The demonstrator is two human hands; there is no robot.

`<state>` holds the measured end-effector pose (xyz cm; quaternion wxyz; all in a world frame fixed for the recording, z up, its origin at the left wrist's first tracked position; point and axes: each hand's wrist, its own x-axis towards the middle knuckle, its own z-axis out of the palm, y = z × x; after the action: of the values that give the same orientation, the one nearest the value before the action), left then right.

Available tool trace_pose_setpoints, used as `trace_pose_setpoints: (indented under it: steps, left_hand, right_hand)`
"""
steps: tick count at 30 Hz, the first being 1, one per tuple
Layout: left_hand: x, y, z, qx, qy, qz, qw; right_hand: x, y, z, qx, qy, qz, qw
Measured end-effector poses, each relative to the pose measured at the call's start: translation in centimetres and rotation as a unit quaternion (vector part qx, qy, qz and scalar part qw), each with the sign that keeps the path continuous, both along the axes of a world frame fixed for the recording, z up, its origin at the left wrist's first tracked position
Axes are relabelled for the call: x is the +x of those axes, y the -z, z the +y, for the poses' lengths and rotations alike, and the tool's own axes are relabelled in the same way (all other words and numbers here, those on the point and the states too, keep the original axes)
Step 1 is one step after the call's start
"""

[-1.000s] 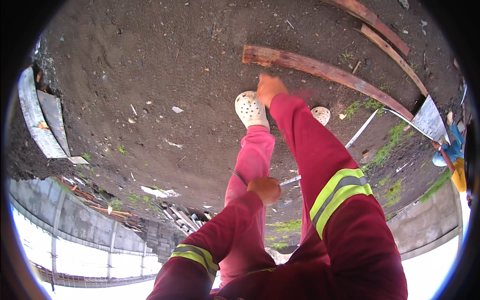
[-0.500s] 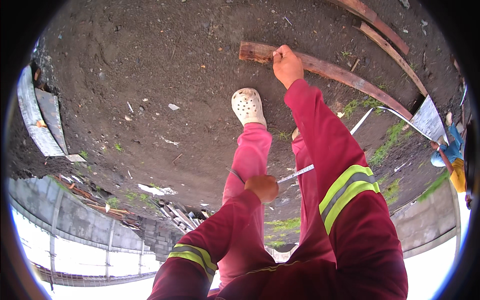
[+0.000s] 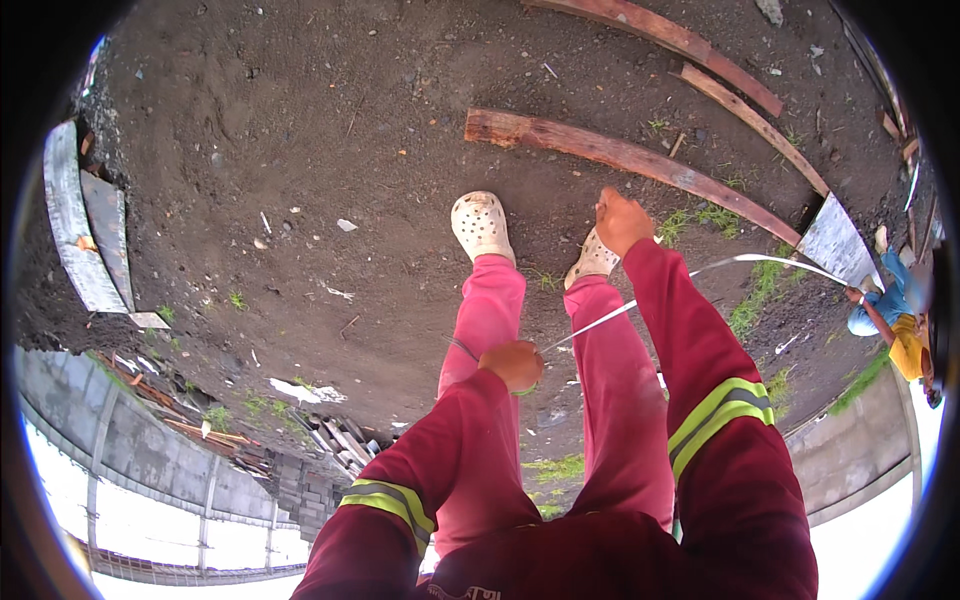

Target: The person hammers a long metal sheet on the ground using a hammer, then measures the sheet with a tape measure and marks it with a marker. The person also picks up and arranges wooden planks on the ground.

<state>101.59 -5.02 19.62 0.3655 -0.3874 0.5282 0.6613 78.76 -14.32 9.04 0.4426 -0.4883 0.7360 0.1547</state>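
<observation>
My left hand (image 3: 512,366) is closed around a thin white measuring tape (image 3: 760,257) in front of my left shin. A short dark strip sticks out on the hand's other side. The tape runs right, passing behind my right forearm, toward a co-worker's hand (image 3: 855,295) at the far right. My right hand (image 3: 625,222) is a closed fist above my right shoe; whatever its fingers may hold is hidden. Just beyond that fist, a reddish wooden plank (image 3: 610,150) lies on the dirt, apart from it.
Two more long boards (image 3: 660,38) (image 3: 765,130) lie farther off. A pale flat sheet (image 3: 838,240) rests by the plank's right end. A crouching co-worker (image 3: 900,310) is at the right. Metal sheets (image 3: 80,225) lie left, and a pile of scrap wood (image 3: 340,440) sits behind left.
My right hand has come off the plank's near end and drawn back toward my right shoe. The tape now bows upward in a slacker curve. My left hand has shifted slightly left.
</observation>
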Motion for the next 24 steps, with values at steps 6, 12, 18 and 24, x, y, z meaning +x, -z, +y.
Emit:
trace_pose_setpoints:
  steps: [6,12,18,24]
  left_hand:
    - [-4.3,-5.3,0.3,-0.059,-0.022,0.064,0.996]
    - [-8.4,-13.8,-0.5,-0.148,0.001,0.146,0.978]
    - [-9.8,-22.5,-0.9,-0.197,0.072,0.132,0.969]
    - [-15.3,-25.4,-1.8,-0.236,0.132,0.153,0.951]
  right_hand:
    - [-9.5,-11.5,4.7,-0.143,0.155,-0.002,0.978]
    - [-14.9,-25.3,11.0,-0.217,0.321,-0.067,0.920]
    - [-18.0,-36.9,17.6,-0.327,0.458,-0.113,0.819]
    - [-21.1,-42.1,26.8,-0.328,0.534,-0.036,0.778]
